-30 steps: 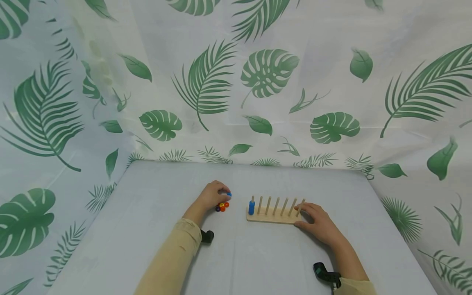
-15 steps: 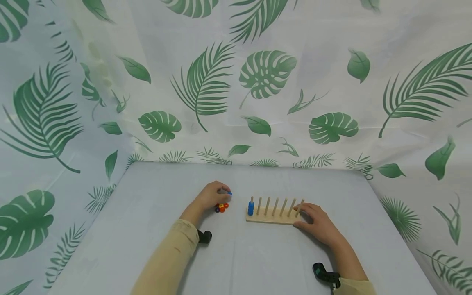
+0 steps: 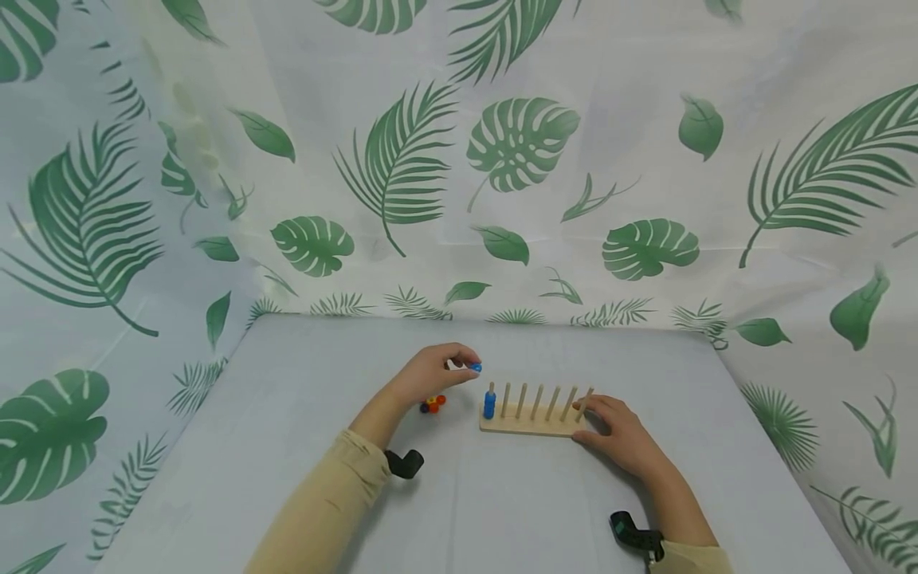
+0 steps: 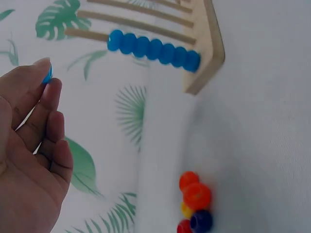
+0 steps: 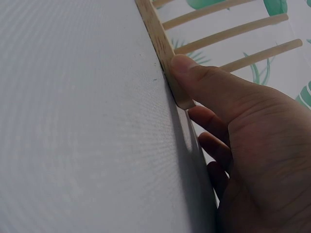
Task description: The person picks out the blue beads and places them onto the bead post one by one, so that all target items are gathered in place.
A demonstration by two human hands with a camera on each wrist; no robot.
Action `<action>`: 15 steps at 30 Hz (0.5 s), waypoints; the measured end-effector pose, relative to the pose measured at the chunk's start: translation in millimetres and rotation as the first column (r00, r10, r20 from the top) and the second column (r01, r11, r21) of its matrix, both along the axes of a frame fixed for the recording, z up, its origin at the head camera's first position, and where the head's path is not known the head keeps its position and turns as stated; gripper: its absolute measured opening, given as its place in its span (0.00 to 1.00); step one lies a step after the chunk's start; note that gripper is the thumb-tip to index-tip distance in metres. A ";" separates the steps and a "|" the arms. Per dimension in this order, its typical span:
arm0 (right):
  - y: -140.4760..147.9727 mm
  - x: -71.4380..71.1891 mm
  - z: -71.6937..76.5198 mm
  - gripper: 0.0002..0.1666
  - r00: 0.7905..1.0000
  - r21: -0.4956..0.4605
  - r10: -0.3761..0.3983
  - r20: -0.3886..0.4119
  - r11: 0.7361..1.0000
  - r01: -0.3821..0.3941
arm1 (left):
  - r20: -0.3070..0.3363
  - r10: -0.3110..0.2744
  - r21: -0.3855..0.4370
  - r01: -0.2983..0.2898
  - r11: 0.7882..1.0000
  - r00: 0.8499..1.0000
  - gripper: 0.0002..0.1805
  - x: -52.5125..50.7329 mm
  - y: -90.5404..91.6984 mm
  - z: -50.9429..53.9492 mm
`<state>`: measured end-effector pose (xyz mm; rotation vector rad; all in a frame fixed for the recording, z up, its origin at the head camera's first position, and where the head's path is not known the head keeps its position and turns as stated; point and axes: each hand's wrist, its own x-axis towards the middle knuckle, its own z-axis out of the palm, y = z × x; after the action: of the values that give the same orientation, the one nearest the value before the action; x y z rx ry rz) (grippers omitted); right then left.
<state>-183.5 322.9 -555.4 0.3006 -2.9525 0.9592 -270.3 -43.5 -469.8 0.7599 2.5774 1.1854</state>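
Note:
A light wooden peg board (image 3: pixel 531 425) with a row of upright pegs stands on the table. Its leftmost peg carries a stack of blue beads (image 4: pixel 154 50), the peg's tip showing bare above them. Between thumb and index finger my left hand (image 3: pixel 430 373) pinches one blue bead (image 3: pixel 476 367), up and to the left of that peg, apart from it. My right hand (image 3: pixel 622 434) grips the board's right end, the thumb (image 5: pixel 184 65) on its near edge. The fingers behind the board are partly hidden in the right wrist view.
A small cluster of loose beads (image 4: pixel 197 196), orange, red, yellow and dark blue, lies on the table left of the board, below my left hand. The white table (image 3: pixel 502 502) reaches back to a leaf-patterned curtain (image 3: pixel 430 159).
My left hand has risen from beside the loose beads and moved right toward the blue stack, carrying the blue bead. My right hand and the board have stayed in place.

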 end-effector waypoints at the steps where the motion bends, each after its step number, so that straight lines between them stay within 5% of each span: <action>1: 0.3 0.2 -0.3 0.32 1.000 0.001 0.000 0.000 1.000 0.000 | -0.004 -0.016 0.003 0.016 1.000 1.000 0.11 1.9 2.0 2.0; 8: 0.8 1.3 -2.1 0.32 1.000 -0.007 0.000 -0.013 1.000 -0.001 | -0.033 -0.095 0.006 0.095 0.995 0.995 0.13 10.5 12.0 3.0; 15: 1.5 0.7 -2.6 0.32 1.000 -0.008 0.000 0.007 1.000 0.000 | -0.014 -0.084 0.012 0.084 0.996 0.996 0.16 14.2 17.0 -1.7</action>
<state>-182.8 324.4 -557.9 0.2971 -2.9538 0.9734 -256.0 -26.4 -471.6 0.8723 2.5247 1.1759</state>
